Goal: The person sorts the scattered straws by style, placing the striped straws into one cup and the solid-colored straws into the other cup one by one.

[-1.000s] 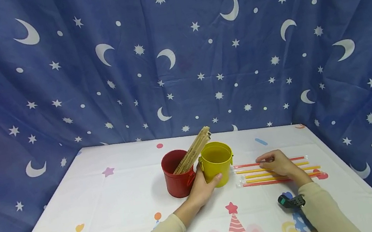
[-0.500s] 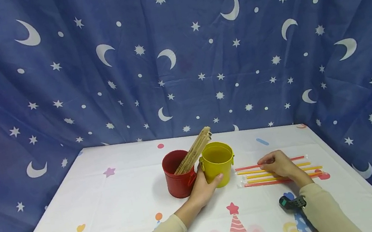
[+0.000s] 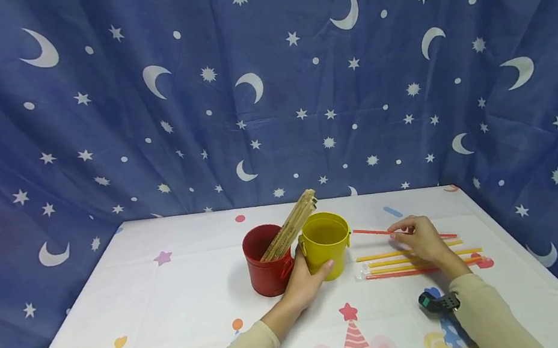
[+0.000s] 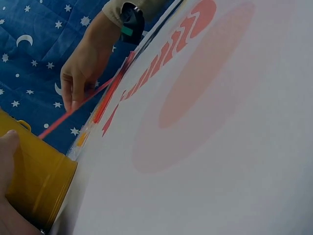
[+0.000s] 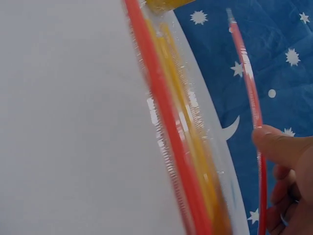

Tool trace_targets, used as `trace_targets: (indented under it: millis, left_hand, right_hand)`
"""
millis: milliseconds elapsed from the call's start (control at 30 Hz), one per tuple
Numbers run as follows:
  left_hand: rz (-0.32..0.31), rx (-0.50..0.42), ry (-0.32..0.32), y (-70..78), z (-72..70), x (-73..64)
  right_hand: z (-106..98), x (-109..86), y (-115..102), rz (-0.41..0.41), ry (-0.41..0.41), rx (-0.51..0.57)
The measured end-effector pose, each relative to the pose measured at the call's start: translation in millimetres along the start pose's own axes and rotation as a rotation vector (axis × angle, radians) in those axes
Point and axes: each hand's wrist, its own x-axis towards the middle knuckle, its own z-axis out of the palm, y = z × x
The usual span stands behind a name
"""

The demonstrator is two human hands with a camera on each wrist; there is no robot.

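My left hand [image 3: 304, 282] grips a yellow bucket [image 3: 326, 236] low on its side, thumb across the front. My right hand [image 3: 421, 240] pinches a red straw [image 3: 373, 232] in a clear wrapper, its left end tilted up near the bucket's rim. The right wrist view shows the wrapped red straw [image 5: 252, 93] between thumb and fingers, raised off the table. Below that hand lie several more wrapped straws, yellow ones [image 3: 381, 264] and a red one [image 3: 399, 274], side by side. The inside of the yellow bucket [image 4: 36, 171] is hidden in the left wrist view.
Left of the yellow bucket stands a red bucket [image 3: 270, 276], close beside my left hand. A bundle of paper-wrapped sticks [image 3: 293, 226] leans out of it towards the yellow bucket's rim. A printed white cloth [image 3: 184, 298] covers the table, with a blue curtain [image 3: 264, 79] behind.
My right hand has lifted the farthest red straw off the table, its left end rising and tilting up. The left hand and both buckets have stayed in place.
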Motion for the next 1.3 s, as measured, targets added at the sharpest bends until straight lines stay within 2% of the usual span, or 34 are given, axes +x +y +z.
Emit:
trace_targets:
  millis: [300,533,633,800,933,1033,1133,1300]
  left_hand:
    - [-0.004,-0.003,-0.002,2.7,0.1,-0.3]
    - [-0.004,-0.013,0.002,5.8,-1.3,1.7]
    - [-0.013,-0.011,0.003,5.5,-1.2,2.2]
    - [-0.022,-0.009,0.004,4.3,-0.7,2.1]
    - [-0.027,-0.010,-0.003,1.9,0.1,0.6]
    - [-0.019,-0.021,-0.003,0.3,0.8,-0.5]
    - [-0.008,-0.018,-0.002,-0.3,1.5,-0.9]
    - [-0.003,-0.009,0.006,2.2,0.9,-2.8]
  right_hand:
    - [-13,4.0,-19,0.003,0.187,0.157]
    - [-29,6.0,-46,0.069,0.359,0.325]
    - [-38,5.2,-59,0.078,0.431,0.525]
    - [-48,3.8,-83,0.020,0.511,0.962]
    - [-49,0.2,-106,-0.044,0.508,1.214]
    - [-49,-2.9,-122,-0.106,0.466,1.357]
    - [-50,-6.8,-134,-0.178,0.384,1.447]
    - [-51,-14.6,-141,-0.286,0.215,1.523]
